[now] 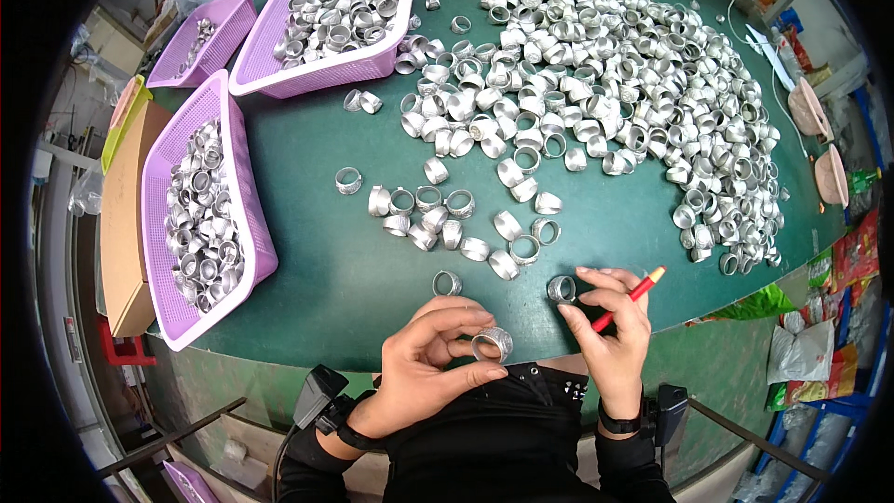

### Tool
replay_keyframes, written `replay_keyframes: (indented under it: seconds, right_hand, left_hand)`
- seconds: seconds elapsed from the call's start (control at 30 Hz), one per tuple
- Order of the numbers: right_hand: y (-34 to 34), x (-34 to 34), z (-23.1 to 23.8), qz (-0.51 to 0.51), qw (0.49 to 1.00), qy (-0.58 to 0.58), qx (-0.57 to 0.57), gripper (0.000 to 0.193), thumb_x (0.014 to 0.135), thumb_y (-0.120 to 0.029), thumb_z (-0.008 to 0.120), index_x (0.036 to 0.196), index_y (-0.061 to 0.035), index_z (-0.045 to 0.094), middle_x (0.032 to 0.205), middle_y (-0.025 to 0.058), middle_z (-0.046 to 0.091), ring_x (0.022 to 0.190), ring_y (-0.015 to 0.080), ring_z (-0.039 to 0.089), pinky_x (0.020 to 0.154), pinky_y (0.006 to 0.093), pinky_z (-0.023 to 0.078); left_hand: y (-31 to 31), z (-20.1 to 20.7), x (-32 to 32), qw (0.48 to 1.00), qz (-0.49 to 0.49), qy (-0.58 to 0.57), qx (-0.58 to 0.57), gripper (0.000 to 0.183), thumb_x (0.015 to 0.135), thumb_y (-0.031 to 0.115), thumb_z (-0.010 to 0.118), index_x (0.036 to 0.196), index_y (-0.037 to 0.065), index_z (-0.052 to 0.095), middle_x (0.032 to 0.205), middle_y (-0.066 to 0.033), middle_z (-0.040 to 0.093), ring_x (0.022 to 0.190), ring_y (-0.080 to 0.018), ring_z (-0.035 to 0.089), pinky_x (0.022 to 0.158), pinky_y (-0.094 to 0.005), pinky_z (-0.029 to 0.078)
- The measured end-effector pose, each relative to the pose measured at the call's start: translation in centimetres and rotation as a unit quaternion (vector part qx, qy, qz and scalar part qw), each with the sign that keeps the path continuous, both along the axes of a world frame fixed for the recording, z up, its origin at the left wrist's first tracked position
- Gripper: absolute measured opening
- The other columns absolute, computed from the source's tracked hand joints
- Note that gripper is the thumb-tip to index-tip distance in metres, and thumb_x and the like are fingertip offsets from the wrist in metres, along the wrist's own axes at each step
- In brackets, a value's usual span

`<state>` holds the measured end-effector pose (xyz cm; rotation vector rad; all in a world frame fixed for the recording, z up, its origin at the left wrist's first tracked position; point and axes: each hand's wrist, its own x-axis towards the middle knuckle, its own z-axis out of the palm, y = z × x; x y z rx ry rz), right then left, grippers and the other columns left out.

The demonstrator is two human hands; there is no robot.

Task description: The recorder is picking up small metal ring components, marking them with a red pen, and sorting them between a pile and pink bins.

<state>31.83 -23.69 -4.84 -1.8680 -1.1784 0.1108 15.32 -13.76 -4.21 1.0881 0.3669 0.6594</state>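
Ring (506, 343), silvery and patterned, sits above the counter's (317, 251) near edge, apparently at a one-by-one handling step; the next move calls for a steady hold. The left hand's (424, 354) grip is clamped on it. The right hand's (616, 340) grip clasps a red pen (643, 288), fingertips slightly apart beside a second ring (569, 287); contact is unclear. Loose rings (577, 74) and lilac baskets (256, 233) lie farther out.
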Motion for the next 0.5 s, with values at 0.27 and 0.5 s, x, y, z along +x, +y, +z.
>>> replay_keyframes:
  seconds: [0.27, 0.5]
  right_hand:
    - [-0.8, -3.3, 0.7, 0.179, 0.799, 0.567, 0.084, 0.024, 0.075, 0.008, 0.058, 0.091, -0.0004, 0.042, 0.092, 0.0142, 0.057, 0.089, 0.0154, 0.056, 0.075, 0.0258, 0.047]
    - [-1.1, -1.6, 0.2, 0.084, 0.918, 0.371, 0.113, 0.042, 0.092, -0.032, 0.034, 0.114, 0.0038, 0.039, 0.082, 0.0113, 0.057, 0.066, 0.0136, 0.053, 0.063, 0.0251, 0.043]
  left_hand:
    - [-0.2, -0.2, 0.6, 0.925, 0.048, 0.129, 0.353, 0.047, 0.056, 0.010, 0.079, 0.096, 0.000, 0.057, 0.095, -0.0122, 0.052, 0.083, -0.0197, 0.055, 0.067, -0.0299, 0.048]
    - [-0.2, 0.0, 0.4, 0.866, 0.025, 0.221, 0.448, 0.040, 0.056, 0.010, 0.077, 0.091, 0.002, 0.060, 0.089, -0.0098, 0.060, 0.077, -0.0222, 0.056, 0.068, -0.0297, 0.045]
